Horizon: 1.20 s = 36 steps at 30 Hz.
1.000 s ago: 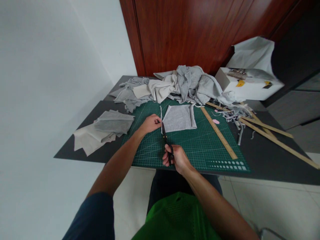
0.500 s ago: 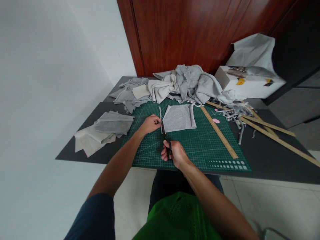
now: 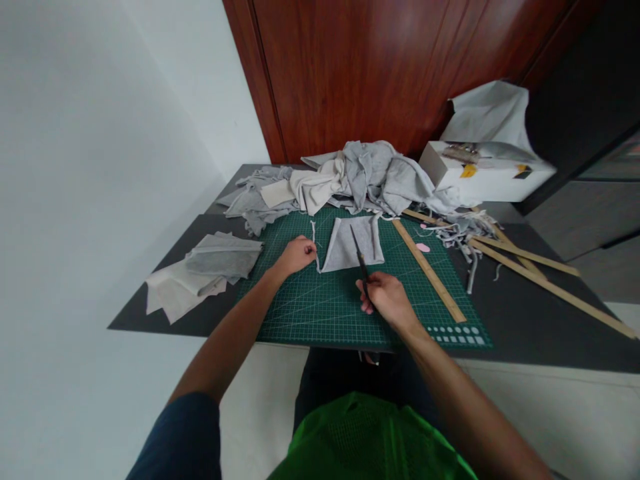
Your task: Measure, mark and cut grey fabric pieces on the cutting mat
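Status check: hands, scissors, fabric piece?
Right hand grips scissors, blades over grey fabric piece. Left hand pinches thin trimmed strip. Wooden ruler lies right, apart.

Green gridded cutting mat (image 3: 320, 307) — grey fabric piece (image 3: 345, 247) — black scissors (image 3: 361, 265).

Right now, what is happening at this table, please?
A person is working with grey fabric on a green cutting mat. The right hand holds scissors, their blades closed and lying over a grey fabric square. The left hand pinches a thin fabric strip just left of the square. A wooden ruler lies to the right, and folded pieces are stacked to the left.
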{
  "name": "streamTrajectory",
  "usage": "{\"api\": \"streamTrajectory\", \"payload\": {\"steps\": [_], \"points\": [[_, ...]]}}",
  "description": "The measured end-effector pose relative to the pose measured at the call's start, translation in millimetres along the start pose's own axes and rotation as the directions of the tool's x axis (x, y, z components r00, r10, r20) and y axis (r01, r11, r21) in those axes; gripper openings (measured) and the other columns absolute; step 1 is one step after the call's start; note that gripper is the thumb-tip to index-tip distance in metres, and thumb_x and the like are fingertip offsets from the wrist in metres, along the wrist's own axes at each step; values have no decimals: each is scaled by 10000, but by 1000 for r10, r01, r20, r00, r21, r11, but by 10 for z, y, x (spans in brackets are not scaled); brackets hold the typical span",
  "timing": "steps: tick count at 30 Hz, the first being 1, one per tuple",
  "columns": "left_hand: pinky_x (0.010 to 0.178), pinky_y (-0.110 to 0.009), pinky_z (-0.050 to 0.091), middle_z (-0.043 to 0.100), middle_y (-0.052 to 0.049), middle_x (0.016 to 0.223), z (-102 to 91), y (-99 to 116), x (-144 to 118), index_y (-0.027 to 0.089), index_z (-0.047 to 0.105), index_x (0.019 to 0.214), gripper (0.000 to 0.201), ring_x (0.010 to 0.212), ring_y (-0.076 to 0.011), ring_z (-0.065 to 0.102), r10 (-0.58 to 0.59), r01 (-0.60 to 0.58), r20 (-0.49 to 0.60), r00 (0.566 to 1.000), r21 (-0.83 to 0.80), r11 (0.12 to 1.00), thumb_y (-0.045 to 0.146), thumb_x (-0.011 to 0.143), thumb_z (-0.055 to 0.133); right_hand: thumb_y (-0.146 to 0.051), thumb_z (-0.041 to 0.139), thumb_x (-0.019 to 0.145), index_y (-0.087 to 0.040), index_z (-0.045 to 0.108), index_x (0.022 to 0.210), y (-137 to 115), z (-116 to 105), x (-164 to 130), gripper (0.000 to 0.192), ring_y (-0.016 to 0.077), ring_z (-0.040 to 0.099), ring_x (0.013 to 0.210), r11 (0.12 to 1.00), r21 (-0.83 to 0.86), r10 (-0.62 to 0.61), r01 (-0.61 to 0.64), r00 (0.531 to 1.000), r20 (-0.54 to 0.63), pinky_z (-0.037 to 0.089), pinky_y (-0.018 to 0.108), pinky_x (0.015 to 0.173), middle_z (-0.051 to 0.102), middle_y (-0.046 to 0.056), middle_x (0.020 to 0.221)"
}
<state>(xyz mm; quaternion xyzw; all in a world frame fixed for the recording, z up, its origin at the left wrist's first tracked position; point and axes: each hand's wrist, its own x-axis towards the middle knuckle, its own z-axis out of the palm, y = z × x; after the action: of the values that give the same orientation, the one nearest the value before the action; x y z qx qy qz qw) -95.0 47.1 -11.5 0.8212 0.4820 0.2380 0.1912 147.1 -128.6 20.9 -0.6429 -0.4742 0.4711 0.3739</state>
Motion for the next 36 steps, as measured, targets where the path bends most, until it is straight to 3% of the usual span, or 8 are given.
{"api": "streamTrajectory", "payload": {"steps": [4, 7, 11, 17, 23, 30, 33, 36], "points": [[790, -284, 512, 625, -24, 759, -3, 72, 73, 198, 657, 687, 182, 740, -171, 611, 1, 0, -31, 1000, 46, 999, 60, 800, 617, -350, 634, 927, -171, 686, 897, -19, -385, 216, 189, 274, 787, 805, 826, -559, -80, -75, 966, -247, 546, 323, 735, 786, 136, 807], [768, -287, 501, 641, -21, 747, 17, 114, 137, 217, 595, 707, 201, 743, -184, 615, -30, 34, -86, 996, 45, 998, 55, 825, 585, -296, 635, 907, -91, 723, 1060, -43, -536, 326, 270, 359, 786, 1017, 647, -742, -112, -175, 941, -320, 557, 371, 842, 797, 239, 1003], [740, -291, 491, 655, -10, 727, 41, 184, 234, 232, 562, 759, 188, 711, -182, 618, -89, 93, -160, 983, 21, 995, 73, 859, 559, -216, 607, 879, -40, 706, 1168, -53, -590, 447, 353, 374, 786, 1044, 560, -802, -84, -209, 948, -306, 572, 380, 855, 789, 272, 1043], [802, -296, 541, 726, -14, 820, 99, 410, 446, 227, 608, 872, 119, 813, -182, 694, -164, 120, -288, 943, -163, 979, 111, 852, 590, -194, 598, 882, -39, 681, 1187, -77, -588, 588, 352, 370, 784, 1056, 551, -810, -84, -202, 952, -295, 574, 390, 888, 775, 287, 1091], [762, -324, 580, 749, -29, 864, 377, 930, 972, 196, 649, 856, 145, 825, -197, 712, -235, 112, -260, 937, -413, 904, 74, 783, 620, -178, 568, 890, -65, 660, 1213, -53, -578, 624, 354, 362, 787, 1053, 577, -793, -98, -196, 947, -305, 576, 392, 877, 778, 273, 1096], [769, -321, 612, 795, -90, 947, 1166, 1987, 1592, 134, 748, 982, 177, 834, -192, 748, 91, -98, -44, 995, -640, 762, 90, 861, 626, -224, 589, 893, -65, 652, 1246, -19, -639, 668, 393, 378, 780, 1063, 598, -776, -56, -198, 956, -287, 572, 412, 886, 777, 278, 1111], [839, -341, 626, 806, -114, 1113, 1442, 2267, 1667, 139, 758, 1189, 295, 906, -202, 771, 308, -202, 33, 951, -690, 696, 130, 940, 599, -245, 600, 895, -70, 654, 1242, -22, -676, 674, 393, 367, 774, 1079, 623, -763, -52, -172, 964, -260, 568, 394, 896, 781, 262, 1120], [1029, -378, 586, 776, -112, 1262, 1489, 2262, 1630, 184, 780, 1201, 354, 1156, -221, 740, 443, -330, 35, 896, -616, 715, 70, 911, 610, -262, 608, 915, -63, 652, 1237, -4, -702, 673, 382, 343, 768, 1097, 632, -760, -54, -154, 969, -241, 558, 365, 915, 785, 249, 1116]]}}
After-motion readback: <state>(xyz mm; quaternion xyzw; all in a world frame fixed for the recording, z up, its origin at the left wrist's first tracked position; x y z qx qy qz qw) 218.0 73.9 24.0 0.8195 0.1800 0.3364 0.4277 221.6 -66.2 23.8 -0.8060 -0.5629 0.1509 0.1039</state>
